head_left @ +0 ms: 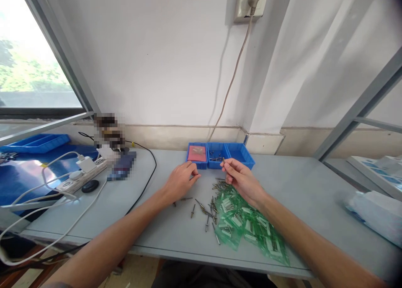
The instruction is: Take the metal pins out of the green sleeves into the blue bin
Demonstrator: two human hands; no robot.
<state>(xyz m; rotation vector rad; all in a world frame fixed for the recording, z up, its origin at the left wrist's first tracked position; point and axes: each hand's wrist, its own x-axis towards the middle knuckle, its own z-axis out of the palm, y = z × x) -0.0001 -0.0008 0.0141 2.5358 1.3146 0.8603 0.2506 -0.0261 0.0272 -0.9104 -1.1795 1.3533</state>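
Observation:
My right hand (240, 177) is raised at the front edge of the blue divided bin (240, 154), its thumb and fingers pinched on a small metal piece (223, 159). Some metal pieces lie in that bin's left compartment; the right one shows bare blue. My left hand (184, 179) hovers or rests over the table, fingers curled, just in front of a blue bin with a red sheet (197, 153); whether it holds anything is hidden. Loose metal rivets (207, 210) are scattered between my forearms. Green plastic bags (248, 227) with metal pieces and white labels lie beneath and beside my right forearm.
A power strip (77, 179) with white cables and a round black object (90, 186) are at the left. A black cable (147, 175) crosses the table. A plastic-wrapped package (375, 212) sits at the right, near a grey metal frame (361, 108).

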